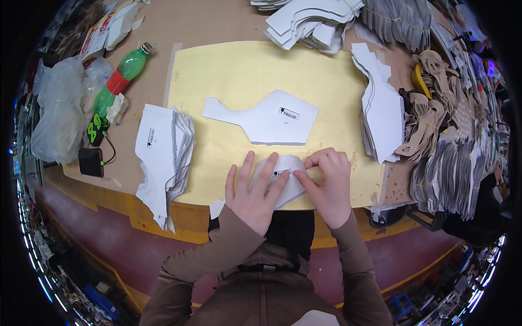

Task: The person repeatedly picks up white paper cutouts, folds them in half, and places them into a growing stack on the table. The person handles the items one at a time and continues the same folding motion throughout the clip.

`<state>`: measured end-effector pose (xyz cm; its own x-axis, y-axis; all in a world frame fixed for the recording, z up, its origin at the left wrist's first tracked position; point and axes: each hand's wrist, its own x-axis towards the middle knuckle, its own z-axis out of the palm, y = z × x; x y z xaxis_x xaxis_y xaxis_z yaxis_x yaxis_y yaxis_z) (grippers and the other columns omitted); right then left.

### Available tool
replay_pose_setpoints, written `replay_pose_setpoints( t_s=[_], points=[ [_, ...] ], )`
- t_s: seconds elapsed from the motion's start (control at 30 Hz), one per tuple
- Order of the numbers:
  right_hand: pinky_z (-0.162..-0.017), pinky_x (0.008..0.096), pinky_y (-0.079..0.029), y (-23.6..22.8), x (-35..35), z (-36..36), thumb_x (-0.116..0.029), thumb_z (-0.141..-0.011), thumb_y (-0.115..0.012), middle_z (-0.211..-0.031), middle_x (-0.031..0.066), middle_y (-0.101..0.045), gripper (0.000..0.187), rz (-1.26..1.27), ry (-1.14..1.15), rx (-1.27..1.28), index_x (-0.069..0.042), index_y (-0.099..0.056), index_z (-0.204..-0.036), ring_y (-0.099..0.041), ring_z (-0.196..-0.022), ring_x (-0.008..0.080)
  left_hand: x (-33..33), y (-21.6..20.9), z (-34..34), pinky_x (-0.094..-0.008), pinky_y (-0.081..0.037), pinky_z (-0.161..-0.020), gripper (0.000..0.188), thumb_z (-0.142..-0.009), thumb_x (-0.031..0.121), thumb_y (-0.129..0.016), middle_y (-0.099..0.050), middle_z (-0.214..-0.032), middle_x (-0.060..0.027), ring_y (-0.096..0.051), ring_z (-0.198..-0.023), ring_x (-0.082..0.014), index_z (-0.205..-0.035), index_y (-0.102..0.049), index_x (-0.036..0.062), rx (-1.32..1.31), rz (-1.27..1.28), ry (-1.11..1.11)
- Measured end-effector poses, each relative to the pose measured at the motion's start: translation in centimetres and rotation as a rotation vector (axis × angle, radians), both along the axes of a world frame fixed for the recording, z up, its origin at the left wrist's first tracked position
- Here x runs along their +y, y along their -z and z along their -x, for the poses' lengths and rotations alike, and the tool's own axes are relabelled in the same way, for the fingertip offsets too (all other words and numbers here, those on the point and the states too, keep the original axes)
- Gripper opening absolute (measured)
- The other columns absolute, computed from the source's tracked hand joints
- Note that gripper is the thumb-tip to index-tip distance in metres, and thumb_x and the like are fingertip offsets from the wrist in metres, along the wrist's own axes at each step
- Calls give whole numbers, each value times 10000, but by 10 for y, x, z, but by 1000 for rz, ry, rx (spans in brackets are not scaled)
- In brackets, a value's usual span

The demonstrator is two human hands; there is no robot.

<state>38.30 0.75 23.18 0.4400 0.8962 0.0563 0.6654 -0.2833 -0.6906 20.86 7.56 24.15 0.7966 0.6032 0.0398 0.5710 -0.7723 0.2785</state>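
Observation:
Near the table's front edge, a small white cut piece (293, 190) with a dark printed label lies under my two hands. My left hand (251, 195) rests over its left part, fingers spread, the thumb tip at the label. My right hand (329, 187) is on the piece's right side with its fingers curled; the thumb tip touches the label's right end and the index finger is at the edge. Parts of the piece are hidden by my hands. Just beyond lies a larger white cut piece (266, 122) with a similar label, flat on the yellow sheet (217, 68).
Stacks of white pieces stand left (155, 146) and right (380, 103), with another stack (312, 24) at the back. A green bottle (130, 65), plastic bags (60, 114) and a black power bank (91, 162) sit at left. Beige cut pieces (427, 117) are heaped at right.

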Motion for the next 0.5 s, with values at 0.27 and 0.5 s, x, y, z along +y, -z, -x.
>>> replay_pose_setpoints(
  t_s=[0.27, 0.5],
  points=[
    [-731, 357, -433, 1, 4, -5, -57, -800, -781, -770, 41, -596, 145, -16, 20, 108, -57, -639, -835, -515, -815, 247, -1, -11, -5, -566, -291, -1161, 433, -855, 107, -627, -536, -1465, -20, -428, -1413, -358, -1275, -673, 198, 86, -13, 4],
    [-722, 346, -441, -1, 6, -11, -52, -783, -797, -771, 40, -611, 148, 22, 1, 148, -51, -663, -847, -513, -815, 232, 2, -8, -1, -590, -296, -1152, 468, -838, 94, -635, -547, -1450, -31, -449, -1396, -362, -1294, -669, 194, 81, -17, 43]
  ],
)
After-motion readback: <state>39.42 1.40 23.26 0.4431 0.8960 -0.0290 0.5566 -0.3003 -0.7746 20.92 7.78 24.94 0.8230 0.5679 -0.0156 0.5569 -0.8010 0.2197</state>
